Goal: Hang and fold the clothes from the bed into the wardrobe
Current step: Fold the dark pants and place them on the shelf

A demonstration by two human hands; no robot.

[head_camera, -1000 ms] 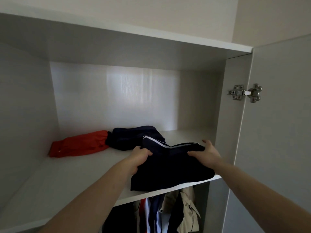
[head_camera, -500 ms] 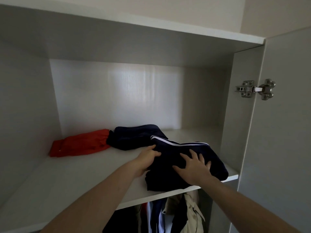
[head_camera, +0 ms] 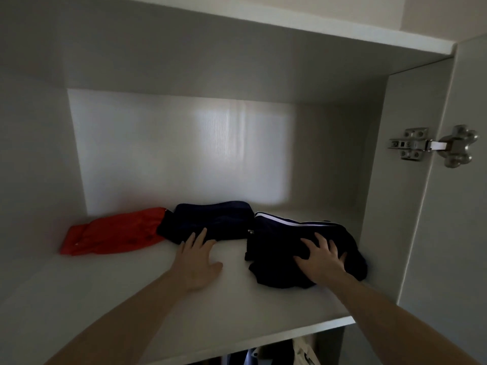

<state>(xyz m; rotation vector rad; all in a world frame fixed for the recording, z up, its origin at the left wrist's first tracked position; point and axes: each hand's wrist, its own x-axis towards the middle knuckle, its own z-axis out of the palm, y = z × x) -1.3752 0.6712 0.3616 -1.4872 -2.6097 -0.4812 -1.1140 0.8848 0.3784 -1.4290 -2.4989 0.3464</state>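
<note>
Three folded garments lie on the white upper wardrobe shelf point(head_camera: 131, 299). A dark navy one with a white stripe point(head_camera: 279, 238) sits at the right, near the side wall. My right hand point(head_camera: 320, 259) presses flat on it with fingers spread. A second navy garment point(head_camera: 221, 222) lies in the middle, farther back. My left hand point(head_camera: 196, 262) rests flat on the shelf, its fingertips touching that garment's front edge. A red folded garment point(head_camera: 113, 233) lies at the left.
The wardrobe door point(head_camera: 453, 233) stands open at the right on a metal hinge point(head_camera: 432, 146). Hanging clothes point(head_camera: 303, 354) show below the shelf edge. Bare shelf surface stretches in front of the garments and to the left.
The striped navy garment has slid deeper onto the shelf, off its front edge. My left hand left it and now lies flat by the middle navy garment. The view moved closer.
</note>
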